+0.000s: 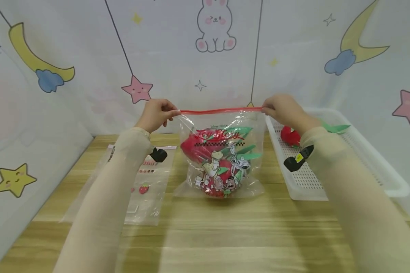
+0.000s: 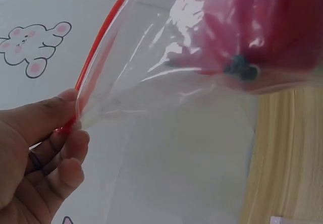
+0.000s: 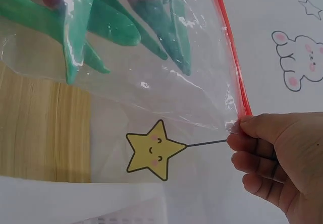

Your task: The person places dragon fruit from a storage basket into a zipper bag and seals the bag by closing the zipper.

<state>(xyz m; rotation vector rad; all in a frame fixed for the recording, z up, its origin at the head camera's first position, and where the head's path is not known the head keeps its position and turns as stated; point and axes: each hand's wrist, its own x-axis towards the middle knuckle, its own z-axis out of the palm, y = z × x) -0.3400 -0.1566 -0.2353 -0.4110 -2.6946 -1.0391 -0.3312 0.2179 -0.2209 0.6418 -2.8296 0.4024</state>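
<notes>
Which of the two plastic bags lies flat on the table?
The strawberry-printed bag, at left on the table; the filled Toy Story bag is held upright, its red top edge pinched by the left hand and right hand.

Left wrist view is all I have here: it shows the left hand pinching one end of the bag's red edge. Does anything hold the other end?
Observer: Yes. The right hand pinches the other end of the red edge of the bag.
Operator: Good, so both ends are held. Is there anything off to the bag's right?
Observer: Yes. In the head view, a white basket stands to the right of the bag.
</notes>
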